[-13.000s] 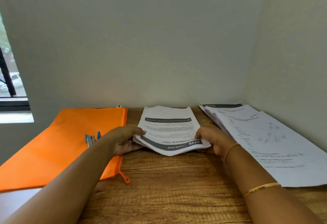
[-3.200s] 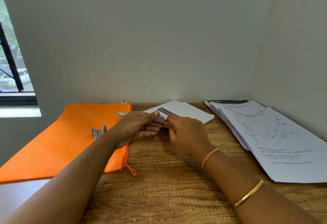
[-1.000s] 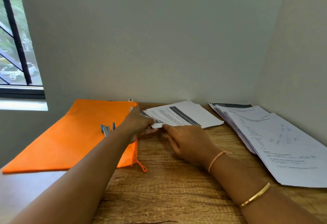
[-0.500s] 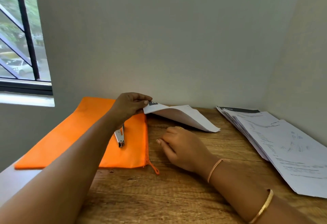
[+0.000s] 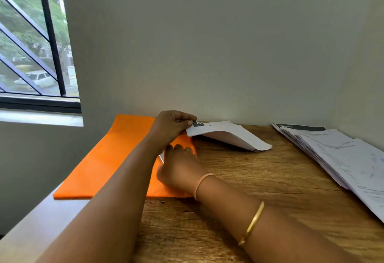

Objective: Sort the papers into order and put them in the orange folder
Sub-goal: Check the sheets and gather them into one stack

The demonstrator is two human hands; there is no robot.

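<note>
Pinched at one corner by the left hand (image 5: 170,127), the paper bundle (image 5: 228,136) droops beside the orange folder (image 5: 108,158) at the table's (image 5: 270,179) back edge; right hand (image 5: 178,169) rests on the folder, grip unclear. Sheets may fan out.

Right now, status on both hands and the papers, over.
Left hand pinching corner of small paper sheaf, lifted. Right hand down on orange folder, grip unclear. Big stack unsorted at right. Nothing filed.
</note>
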